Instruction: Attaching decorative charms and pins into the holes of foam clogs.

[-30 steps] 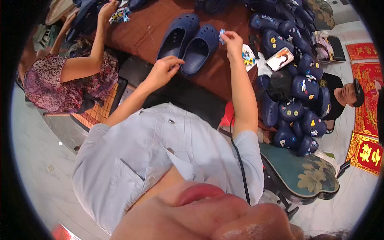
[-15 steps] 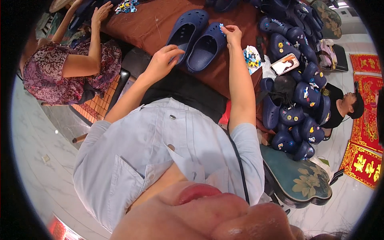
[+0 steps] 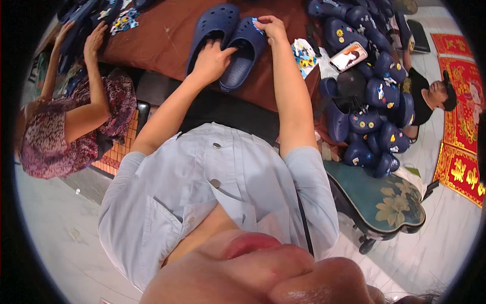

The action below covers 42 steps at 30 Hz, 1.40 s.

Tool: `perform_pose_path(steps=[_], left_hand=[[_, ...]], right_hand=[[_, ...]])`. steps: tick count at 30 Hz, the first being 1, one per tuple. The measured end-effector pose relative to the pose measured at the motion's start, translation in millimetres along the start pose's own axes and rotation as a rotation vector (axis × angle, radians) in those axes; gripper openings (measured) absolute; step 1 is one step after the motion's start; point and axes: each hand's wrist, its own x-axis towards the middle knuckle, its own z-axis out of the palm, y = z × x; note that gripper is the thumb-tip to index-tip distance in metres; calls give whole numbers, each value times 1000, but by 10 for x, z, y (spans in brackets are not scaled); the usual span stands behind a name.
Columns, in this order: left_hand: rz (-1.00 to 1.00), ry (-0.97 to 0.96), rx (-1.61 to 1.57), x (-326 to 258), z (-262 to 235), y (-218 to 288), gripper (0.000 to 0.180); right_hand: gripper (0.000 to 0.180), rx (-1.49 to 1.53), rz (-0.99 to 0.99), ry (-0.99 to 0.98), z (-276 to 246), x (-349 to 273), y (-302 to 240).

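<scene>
Two navy foam clogs lie side by side on a dark red table. My left hand rests on the heel end between the left clog and the right clog, gripping the right one's edge. At that clog's toe my right hand pinches a small light-blue charm against the upper. My light-blue shirt fills the middle of the view.
A pile of several navy clogs with charms heaps at the right, with a phone on top and a bag of charms beside it. A person in a floral dress works at the left. Another person sits at the right near a floral chair seat.
My left hand has slid forward onto the right clog's heel. My right hand stays at the toe with the charm. The view has tilted down slightly.
</scene>
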Motion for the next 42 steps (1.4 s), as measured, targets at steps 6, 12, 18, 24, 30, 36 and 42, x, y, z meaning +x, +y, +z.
perform_pose_path(steps=[6,12,18,24,30,36,42], left_hand=[[-63,-67,-105,4,-68,30,32],[-52,-94,-131,65,-61,84,30],[-81,-89,-121,22,-5,4,32],[-89,-96,-136,109,-75,-16,31],[-110,-126,-148,15,-124,8,30],[-69,-108,-140,28,-47,-41,29],[-36,-44,-128,62,37,-82,30]], right_hand=[[31,28,-8,23,7,-7,47],[42,-330,-286,202,-83,-159,110],[62,-601,-779,308,-374,-924,-407],[53,-457,-1108,791,-1300,-2241,-1514],[26,-286,-1059,1060,-1575,-3283,-1027],[18,-80,-264,549,-1472,-3317,-167],[23,-485,-199,231,-1240,-3125,-252]])
